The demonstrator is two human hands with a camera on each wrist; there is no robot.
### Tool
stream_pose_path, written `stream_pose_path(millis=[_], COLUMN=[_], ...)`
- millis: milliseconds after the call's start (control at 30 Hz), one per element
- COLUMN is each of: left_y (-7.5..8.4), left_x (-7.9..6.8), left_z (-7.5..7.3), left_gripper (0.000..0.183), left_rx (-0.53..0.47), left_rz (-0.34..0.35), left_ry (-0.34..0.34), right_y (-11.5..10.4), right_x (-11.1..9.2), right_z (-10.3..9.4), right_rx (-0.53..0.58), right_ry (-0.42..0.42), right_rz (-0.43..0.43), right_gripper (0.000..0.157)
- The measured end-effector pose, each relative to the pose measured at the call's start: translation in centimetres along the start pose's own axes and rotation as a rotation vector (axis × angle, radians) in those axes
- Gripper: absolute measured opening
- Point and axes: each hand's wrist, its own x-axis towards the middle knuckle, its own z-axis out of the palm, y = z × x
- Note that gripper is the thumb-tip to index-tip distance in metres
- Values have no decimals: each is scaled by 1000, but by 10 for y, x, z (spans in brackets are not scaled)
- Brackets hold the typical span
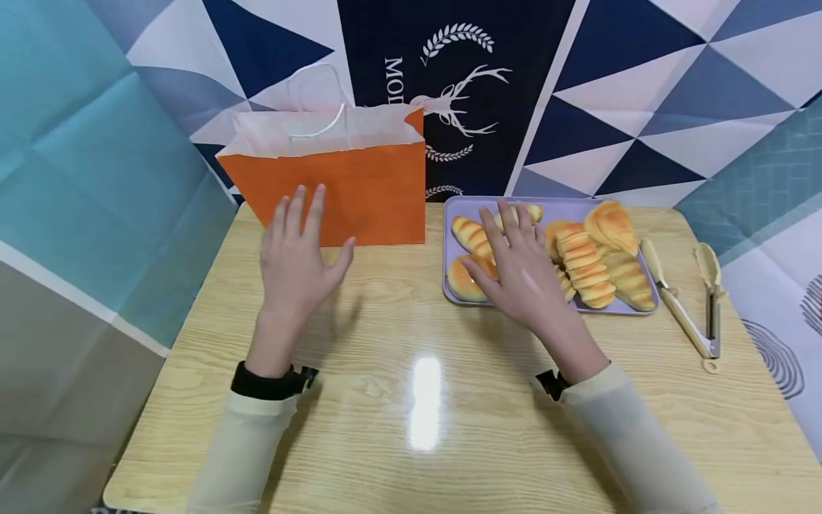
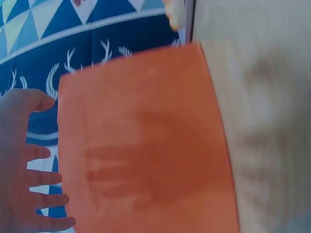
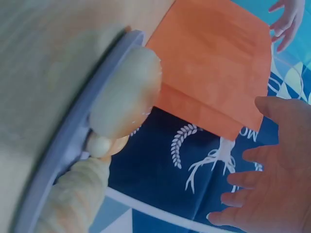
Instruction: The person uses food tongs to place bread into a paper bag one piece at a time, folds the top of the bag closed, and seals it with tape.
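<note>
The two hands are held well apart from each other, raised over the table (image 1: 359,457), and neither one grips anything. The left hand (image 1: 298,264) is in front of the bag (image 1: 369,196), its fingers straight and pointing away from the person, its thumb stretched to the right. The right hand (image 1: 526,278) is above the tray (image 1: 561,209), fingers also straight, thumb stretched to the left, and it hides a part of the breads.

The bag is orange and stands upright at the far left of the table, with its mouth open; a white inside and white handles are visible, but its bottom is hidden. The lilac tray lies to the right of the bag, apart from it. In it are several breads: a round bun (image 1: 465,280) at the near left corner, a ridged loaf (image 1: 586,275) and others crowded at the right. Just beside the tray, on its right, lie spread tongs (image 1: 686,325).
</note>
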Motion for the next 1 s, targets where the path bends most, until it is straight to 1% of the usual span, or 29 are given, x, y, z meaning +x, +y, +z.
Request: stream_pose_path(millis=[133,333,433,600,733,833,900,1000], left_y=[-21,-50,-65,-86,-98,-105,-109,-117], left_x=[7,22,31,49,62,71,79,92], left_z=[-10,-28,-34,-35,-37,-39,-40,-42], left_gripper=[81,79,81,83,85,87,87,83], left_rx=[12,13,10,-12,-59,-121,-196,-380], left_rz=[-24,-41,-62,-106,-186,-265,-333,-443], left_ry=[66,221,266,295,257,202,128,12], right_y=[-5,-14,-17,-22,-30,-36,-39,-42], right_x=[16,42,56,81,102,116,125,137], right_z=[-1,-2,-4,-9,-14,-18,-19,-19], right_rx=[-29,-42,-49,-54,-41,-8,19,48], right_ry=[-1,22,30,60,53,28,10,-14], right_rz=[-32,-44,-46,-44,-28,-5,18,44], right_gripper=[81,82,83,88,92,93,93,93])
